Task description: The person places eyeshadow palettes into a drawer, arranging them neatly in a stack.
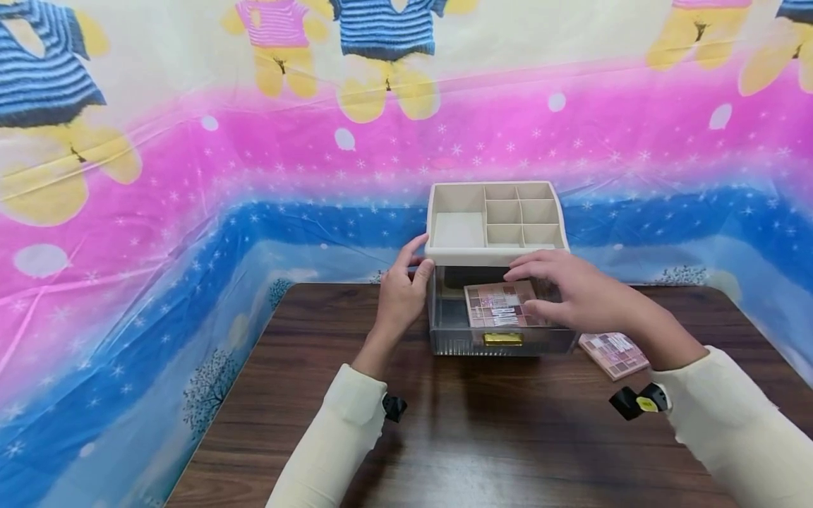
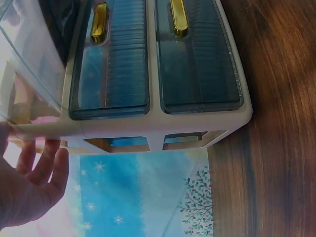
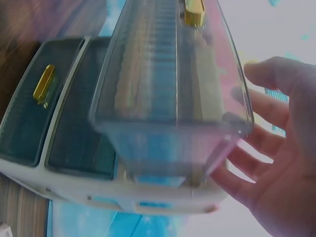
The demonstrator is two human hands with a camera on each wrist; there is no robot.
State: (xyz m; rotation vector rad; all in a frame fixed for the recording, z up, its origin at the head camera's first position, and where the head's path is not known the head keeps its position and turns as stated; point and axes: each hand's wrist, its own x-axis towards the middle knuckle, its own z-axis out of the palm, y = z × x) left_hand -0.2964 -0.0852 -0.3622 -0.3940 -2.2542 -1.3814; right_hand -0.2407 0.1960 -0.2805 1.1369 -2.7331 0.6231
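A cream organizer with open top compartments stands at the table's far edge. Its clear top drawer with a gold handle is pulled out. A pink eyeshadow palette lies inside it. My right hand reaches over the drawer, fingers fairly straight, with the thumb touching the palette. In the right wrist view the right hand spreads beside the drawer. My left hand rests against the organizer's left side. In the left wrist view the left hand's fingers lie loosely against the frame.
A second palette lies on the dark wooden table, right of the organizer and under my right wrist. Two lower drawers are closed. A colourful printed cloth hangs behind and along the left side.
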